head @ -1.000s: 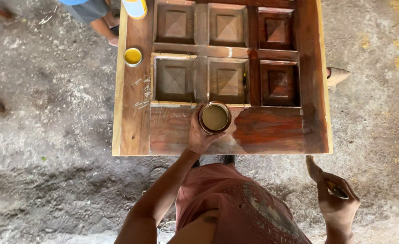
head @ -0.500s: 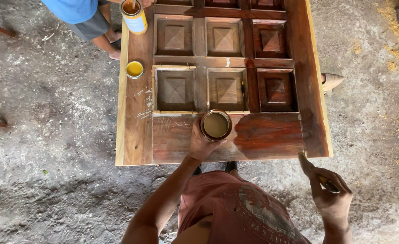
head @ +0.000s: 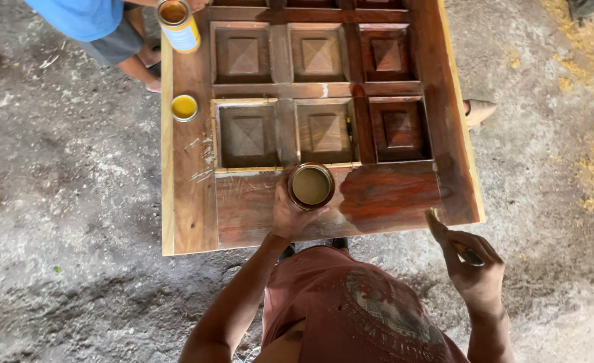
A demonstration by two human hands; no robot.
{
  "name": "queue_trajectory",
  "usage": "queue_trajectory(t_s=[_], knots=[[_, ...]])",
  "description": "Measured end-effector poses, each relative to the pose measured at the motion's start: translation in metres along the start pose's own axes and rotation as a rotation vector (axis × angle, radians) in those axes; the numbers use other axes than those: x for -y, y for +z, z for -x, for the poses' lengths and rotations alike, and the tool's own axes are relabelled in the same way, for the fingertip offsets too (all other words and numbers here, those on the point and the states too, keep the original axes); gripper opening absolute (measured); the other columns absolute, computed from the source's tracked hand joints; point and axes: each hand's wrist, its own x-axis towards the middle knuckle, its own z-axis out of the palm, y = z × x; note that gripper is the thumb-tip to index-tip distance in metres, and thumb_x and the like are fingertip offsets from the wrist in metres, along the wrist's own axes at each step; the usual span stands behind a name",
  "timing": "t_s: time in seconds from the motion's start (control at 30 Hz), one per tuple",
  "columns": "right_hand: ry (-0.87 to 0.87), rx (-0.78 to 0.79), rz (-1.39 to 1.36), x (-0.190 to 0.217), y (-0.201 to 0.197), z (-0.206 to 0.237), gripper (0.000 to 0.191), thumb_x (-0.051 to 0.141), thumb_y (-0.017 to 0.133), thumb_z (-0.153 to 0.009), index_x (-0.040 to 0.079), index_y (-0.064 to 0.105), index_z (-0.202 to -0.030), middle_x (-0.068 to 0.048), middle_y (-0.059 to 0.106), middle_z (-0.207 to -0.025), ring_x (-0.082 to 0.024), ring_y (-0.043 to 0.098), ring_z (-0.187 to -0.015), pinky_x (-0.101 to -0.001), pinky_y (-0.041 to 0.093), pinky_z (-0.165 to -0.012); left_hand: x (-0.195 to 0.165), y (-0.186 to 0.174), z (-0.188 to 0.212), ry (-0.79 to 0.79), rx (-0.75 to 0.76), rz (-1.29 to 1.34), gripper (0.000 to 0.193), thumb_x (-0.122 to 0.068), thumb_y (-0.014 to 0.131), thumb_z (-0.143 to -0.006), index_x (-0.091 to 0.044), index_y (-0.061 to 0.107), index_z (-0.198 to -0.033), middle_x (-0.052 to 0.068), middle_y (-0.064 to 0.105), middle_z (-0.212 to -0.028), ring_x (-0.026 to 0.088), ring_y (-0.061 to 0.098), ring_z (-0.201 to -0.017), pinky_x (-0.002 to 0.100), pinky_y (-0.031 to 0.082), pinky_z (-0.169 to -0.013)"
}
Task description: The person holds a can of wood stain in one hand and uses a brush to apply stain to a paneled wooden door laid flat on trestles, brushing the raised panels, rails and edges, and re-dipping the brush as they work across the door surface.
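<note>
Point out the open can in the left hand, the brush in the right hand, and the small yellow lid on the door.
open can [head: 310, 185], head view, its liquid surface.
brush [head: 437, 224], head view, its bristle end.
yellow lid [head: 184, 107], head view, its centre.

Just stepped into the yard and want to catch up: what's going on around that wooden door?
A person leans over a panelled wooden door lying flat. Their left hand grips an open tin of brownish liquid over the door's near rail; their right hand holds a brush just off the door's near corner. The right side looks darker and glossy. Another person stands at the far-left corner with a can.
</note>
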Motion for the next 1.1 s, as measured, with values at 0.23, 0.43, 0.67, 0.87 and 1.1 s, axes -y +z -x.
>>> queue_trajectory(t_s=[0.23, 0.43, 0.67, 0.87, 1.1], knots=[[0.139, -0.084, -0.090, 0.013, -0.012, 0.000, 0.008, 0.000, 0.076, -0.093, 0.002, 0.072, -0.099, -0.012, 0.076, -0.100, -0.020, 0.075, -0.091, -0.0282, 0.062, -0.076, -0.004, 0.008, 0.003, -0.029, -0.047, 0.008, 0.129, -0.037, 0.103, -0.054, 0.002, 0.029, -0.152, 0.023, 0.044, -0.148, 0.039, 0.052, -0.135, 0.045, 0.049, -0.114], [0.107, 0.009, 0.006, 0.006, -0.012, 0.014, 0.013, -0.002, 0.073, -0.090, 0.003, 0.077, -0.102, -0.011, 0.076, -0.095, -0.020, 0.074, -0.084, -0.0267, 0.061, -0.067, -0.006, 0.011, 0.008, -0.030, -0.059, 0.089, 0.125, -0.033, 0.104, -0.056, 0.001, 0.031, -0.151, 0.020, 0.050, -0.146, 0.037, 0.057, -0.132, 0.045, 0.050, -0.111], [-0.048, 0.101, 0.073, -0.018, 0.010, 0.035, 0.009, -0.003, 0.067, -0.098, 0.000, 0.075, -0.097, -0.014, 0.076, -0.091, -0.017, 0.074, -0.071, -0.0224, 0.061, -0.055, -0.003, 0.012, 0.011, 0.004, -0.004, 0.032, 0.128, -0.037, 0.103, -0.057, -0.005, 0.025, -0.153, 0.023, 0.047, -0.146, 0.037, 0.055, -0.133, 0.046, 0.053, -0.110], [0.101, 0.056, -0.061, -0.029, 0.024, 0.054, 0.005, 0.005, 0.070, -0.097, 0.001, 0.073, -0.096, -0.013, 0.076, -0.089, -0.018, 0.075, -0.073, -0.0236, 0.061, -0.056, -0.005, 0.012, 0.015, -0.125, 0.012, 0.060, 0.127, -0.038, 0.102, -0.058, -0.006, 0.025, -0.153, 0.020, 0.049, -0.146, 0.035, 0.058, -0.131, 0.045, 0.056, -0.106], [0.365, 0.062, -0.126, -0.066, 0.031, 0.031, 0.015, 0.015, 0.073, -0.097, 0.000, 0.075, -0.096, -0.014, 0.078, -0.085, -0.015, 0.070, -0.051, -0.0256, 0.052, -0.044, -0.010, 0.016, 0.017, -0.129, -0.005, -0.043, 0.130, -0.038, 0.101, -0.054, -0.004, 0.025, -0.153, 0.023, 0.048, -0.144, 0.041, 0.053, -0.131, 0.049, 0.051, -0.108]])
